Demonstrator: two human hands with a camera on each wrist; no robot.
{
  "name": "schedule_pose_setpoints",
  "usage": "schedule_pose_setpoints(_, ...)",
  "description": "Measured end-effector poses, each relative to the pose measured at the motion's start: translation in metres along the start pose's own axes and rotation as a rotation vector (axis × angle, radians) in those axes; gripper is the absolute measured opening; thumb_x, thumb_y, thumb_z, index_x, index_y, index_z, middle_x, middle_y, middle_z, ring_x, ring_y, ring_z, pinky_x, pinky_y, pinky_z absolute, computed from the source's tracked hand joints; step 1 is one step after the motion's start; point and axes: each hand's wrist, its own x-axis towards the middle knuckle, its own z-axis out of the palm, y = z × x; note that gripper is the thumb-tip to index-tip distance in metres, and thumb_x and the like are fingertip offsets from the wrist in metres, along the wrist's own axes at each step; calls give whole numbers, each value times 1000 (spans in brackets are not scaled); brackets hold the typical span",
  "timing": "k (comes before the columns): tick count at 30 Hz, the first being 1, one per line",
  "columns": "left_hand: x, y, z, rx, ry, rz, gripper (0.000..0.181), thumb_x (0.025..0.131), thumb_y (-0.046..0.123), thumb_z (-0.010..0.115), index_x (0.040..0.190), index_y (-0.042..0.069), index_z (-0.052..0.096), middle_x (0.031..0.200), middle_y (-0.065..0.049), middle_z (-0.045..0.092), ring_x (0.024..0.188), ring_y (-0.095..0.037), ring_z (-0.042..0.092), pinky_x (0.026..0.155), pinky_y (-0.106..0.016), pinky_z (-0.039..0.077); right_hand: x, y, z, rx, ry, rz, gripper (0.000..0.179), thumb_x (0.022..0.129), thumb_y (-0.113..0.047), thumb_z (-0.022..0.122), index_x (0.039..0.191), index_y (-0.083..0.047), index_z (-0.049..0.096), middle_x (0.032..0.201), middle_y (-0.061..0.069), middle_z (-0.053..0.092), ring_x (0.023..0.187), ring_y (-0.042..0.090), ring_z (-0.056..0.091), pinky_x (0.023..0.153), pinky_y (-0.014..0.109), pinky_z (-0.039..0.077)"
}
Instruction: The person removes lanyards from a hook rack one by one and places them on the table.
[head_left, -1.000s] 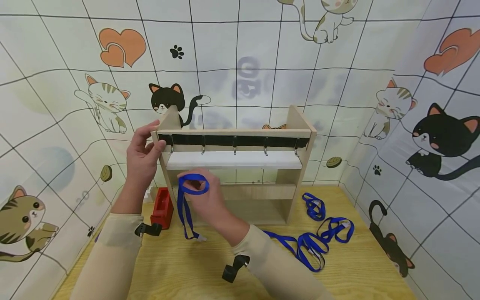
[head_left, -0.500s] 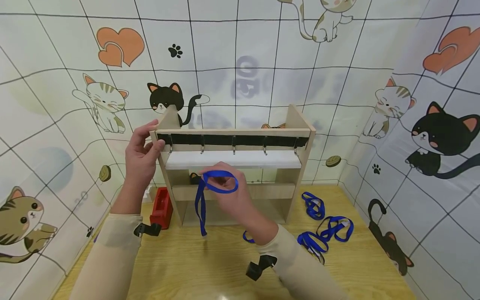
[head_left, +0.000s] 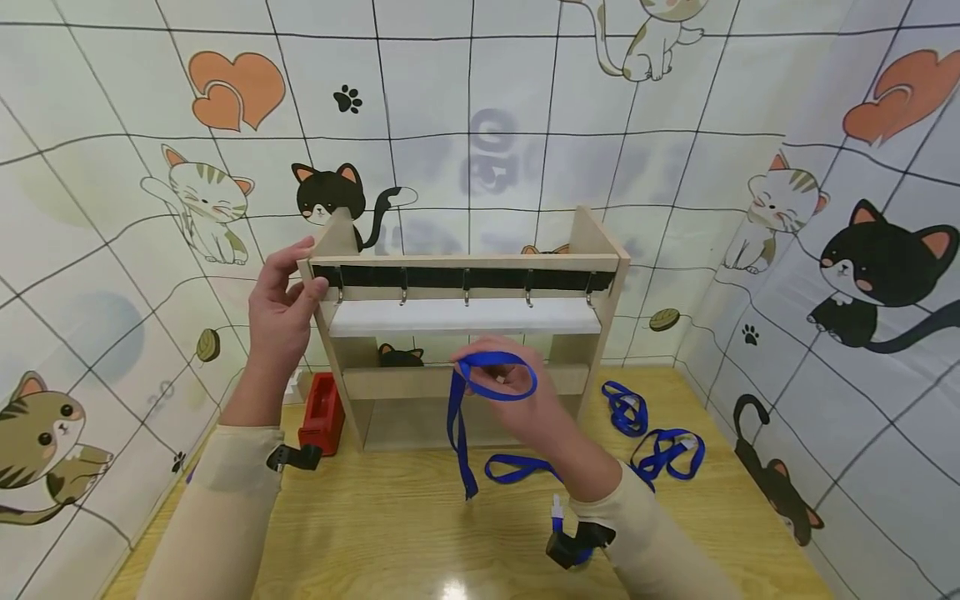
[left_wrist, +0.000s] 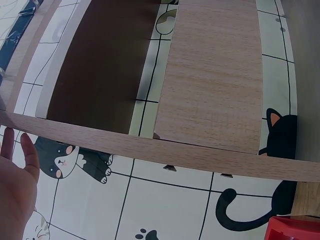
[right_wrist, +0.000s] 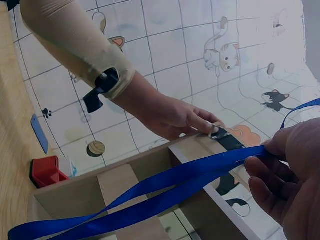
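Note:
My left hand point(head_left: 283, 308) grips the left side panel of a small wooden shelf point(head_left: 390, 383) near its top, thumb on the front edge. In the left wrist view, fingers point(left_wrist: 31, 155) show at the panel's edge. My right hand point(head_left: 536, 412) pinches a blue lanyard point(head_left: 459, 442) in front of the shelf's middle. One loop of it stands over the fingers and the rest hangs down. The right wrist view has its two straps point(right_wrist: 170, 187) stretching away from the fingertips. Under the shelf's top board runs a black strip point(head_left: 435, 277) with several bare metal hooks point(head_left: 467, 292).
More blue lanyards point(head_left: 626, 410) lie on the wooden table point(head_left: 390, 533), right of the shelf and partly behind my right forearm. A red holder point(head_left: 322, 417) stands against the shelf's left side. Cat-patterned walls point(head_left: 427, 92) enclose the back and sides.
My right hand has moved to the right with the lanyard, from the shelf's left part to its middle. My left hand keeps its grip on the side panel.

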Motion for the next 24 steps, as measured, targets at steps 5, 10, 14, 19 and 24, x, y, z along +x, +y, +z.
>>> schedule_pose_setpoints(5, 0, 0, -1, -9, 0, -7, 42, 107, 9, 73, 148, 12, 65, 162, -2, 59, 146, -28, 51, 111, -39, 48, -12, -2, -19, -62, 29, -42, 20, 105, 10, 67, 115, -1, 81, 100, 11, 75, 78, 22, 72, 72, 31, 63)
schedule_pose_setpoints(10, 0, 0, -2, -20, 0, -6, 42, 107, 9, 73, 149, 12, 64, 162, -2, 59, 146, -28, 51, 111, -38, 48, -24, -5, -36, -107, 87, 3, 20, 104, 9, 68, 115, -1, 81, 97, 10, 74, 73, 26, 71, 69, 30, 64)
schedule_pose_setpoints(14, 0, -1, -1, -35, 4, 0, 42, 107, 7, 73, 148, 10, 64, 162, -3, 59, 145, -29, 51, 110, -37, 48, -30, -8, -44, -156, 114, 59, 18, 106, 4, 70, 114, -7, 82, 94, 6, 73, 73, 29, 70, 68, 34, 64)
schedule_pose_setpoints(19, 0, -1, -1, -42, 0, 1, 43, 107, 6, 73, 148, 10, 64, 162, -3, 59, 145, -29, 51, 110, -37, 49, -36, -7, -47, -175, 106, 63, 19, 106, 4, 70, 114, -8, 83, 90, 5, 72, 72, 28, 69, 66, 35, 63)
schedule_pose_setpoints(24, 0, -2, -1, -40, -2, 1, 42, 107, 6, 73, 148, 10, 64, 162, -3, 59, 146, -29, 51, 112, -38, 49, -39, -2, -42, -130, 88, 48, 21, 105, 7, 69, 115, -6, 82, 94, 7, 71, 72, 28, 69, 67, 32, 63)
